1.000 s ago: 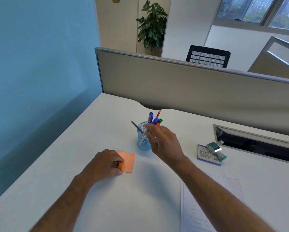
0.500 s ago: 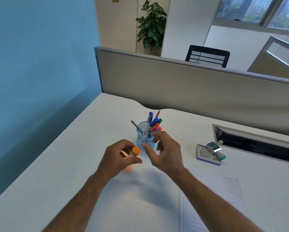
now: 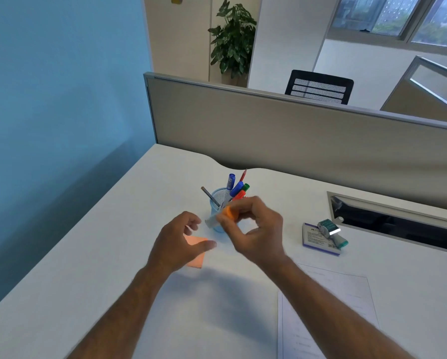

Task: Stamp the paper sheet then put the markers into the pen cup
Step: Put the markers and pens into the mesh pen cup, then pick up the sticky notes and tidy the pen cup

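Note:
A blue mesh pen cup (image 3: 216, 196) stands mid-desk, holding blue, red and green markers and a pencil. Just in front of the cup, my right hand (image 3: 256, 229) grips an orange-capped marker (image 3: 221, 216) with a pale barrel, tilted low to the left. My left hand (image 3: 181, 242) hovers open beside it, fingers spread, over an orange sticky-note pad (image 3: 197, 251). The paper sheet (image 3: 326, 312) lies at the front right, partly under my right forearm. A teal stamp (image 3: 331, 232) rests on a small box at the right.
The small purple-edged box (image 3: 317, 240) sits right of the cup. A grey partition (image 3: 295, 130) closes the desk's back, with a recessed cable tray (image 3: 398, 224) at the right. A blue wall (image 3: 61, 99) runs along the left.
The orange-capped marker has passed from my left hand to my right hand. My left hand has opened and dropped back over the sticky notes.

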Action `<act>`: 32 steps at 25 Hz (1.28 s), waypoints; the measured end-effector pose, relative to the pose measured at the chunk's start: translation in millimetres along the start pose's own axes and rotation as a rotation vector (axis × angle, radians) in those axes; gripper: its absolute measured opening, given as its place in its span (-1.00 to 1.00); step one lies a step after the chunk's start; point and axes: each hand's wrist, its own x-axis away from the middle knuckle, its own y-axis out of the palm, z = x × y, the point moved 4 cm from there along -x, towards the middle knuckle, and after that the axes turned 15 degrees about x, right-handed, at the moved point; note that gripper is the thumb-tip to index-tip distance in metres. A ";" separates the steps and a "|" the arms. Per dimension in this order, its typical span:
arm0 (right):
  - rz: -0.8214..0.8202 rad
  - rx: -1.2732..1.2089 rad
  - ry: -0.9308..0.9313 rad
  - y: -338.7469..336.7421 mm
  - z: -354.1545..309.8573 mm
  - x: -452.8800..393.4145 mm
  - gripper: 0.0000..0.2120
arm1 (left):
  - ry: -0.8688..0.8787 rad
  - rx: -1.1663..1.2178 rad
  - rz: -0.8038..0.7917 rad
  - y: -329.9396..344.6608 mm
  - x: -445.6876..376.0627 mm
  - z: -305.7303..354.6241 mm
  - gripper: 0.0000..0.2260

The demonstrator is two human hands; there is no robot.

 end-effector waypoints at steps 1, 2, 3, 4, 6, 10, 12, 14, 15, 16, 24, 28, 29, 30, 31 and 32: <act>0.062 -0.014 -0.012 -3.9 -1.6 -8.5 -0.80 | -0.085 -0.069 0.042 -4.8 -2.0 -8.8 -0.51; 0.104 -0.010 -0.016 -6.7 -1.7 -17.6 -0.82 | -0.175 -0.140 0.065 -8.4 -3.6 -17.0 -0.50; 0.125 0.008 -0.014 -7.9 0.0 -26.5 -0.83 | -0.261 -0.205 0.066 -10.3 -4.1 -24.2 -0.44; 0.127 0.036 -0.001 -7.7 4.0 -34.9 -0.83 | -0.337 -0.265 0.053 -11.1 -4.0 -30.2 -0.38; 0.076 0.107 0.054 -2.8 18.1 -47.6 -0.84 | -0.445 -0.381 0.008 -10.1 -2.7 -37.6 -0.28; -0.242 0.335 0.104 20.8 49.5 -53.3 -0.85 | -0.524 -0.462 -0.024 -7.3 -3.7 -41.8 -0.28; -0.311 0.423 0.060 29.3 54.5 -51.0 -0.83 | -0.547 -0.435 -0.023 -6.9 -5.8 -42.0 -0.31; -0.322 0.427 0.065 33.6 52.6 -53.3 -0.83 | -0.568 -0.416 -0.027 -6.8 -6.5 -42.5 -0.34; -0.338 0.452 0.054 36.3 50.8 -55.3 -0.84 | -0.575 -0.413 -0.026 -6.9 -6.4 -42.6 -0.35; -0.369 0.504 0.029 40.1 49.1 -56.5 -0.84 | -0.577 -0.415 -0.024 -7.2 -6.3 -42.6 -0.36; -0.608 0.794 -0.089 52.0 57.8 -43.2 -0.56 | -0.536 -0.250 0.029 -7.9 -3.5 -45.3 -0.40; -0.649 0.849 -0.139 54.0 60.3 -36.0 -0.45 | -0.485 -0.129 0.067 -7.0 -6.7 -48.2 -0.44; -0.649 0.863 -0.147 54.4 60.5 -34.6 -0.43 | -0.465 -0.074 0.083 -6.4 -7.7 -47.4 -0.49; -0.637 0.862 -0.148 54.2 60.1 -33.7 -0.42 | -0.445 -0.014 0.097 -5.8 -8.5 -46.0 -0.54; -0.600 0.842 -0.140 52.9 58.7 -33.2 -0.43 | -0.428 0.047 0.107 -5.1 -9.2 -44.1 -0.59; -0.531 0.798 -0.125 49.7 56.6 -32.4 -0.48 | -0.417 0.112 0.114 -4.7 -9.6 -41.7 -0.63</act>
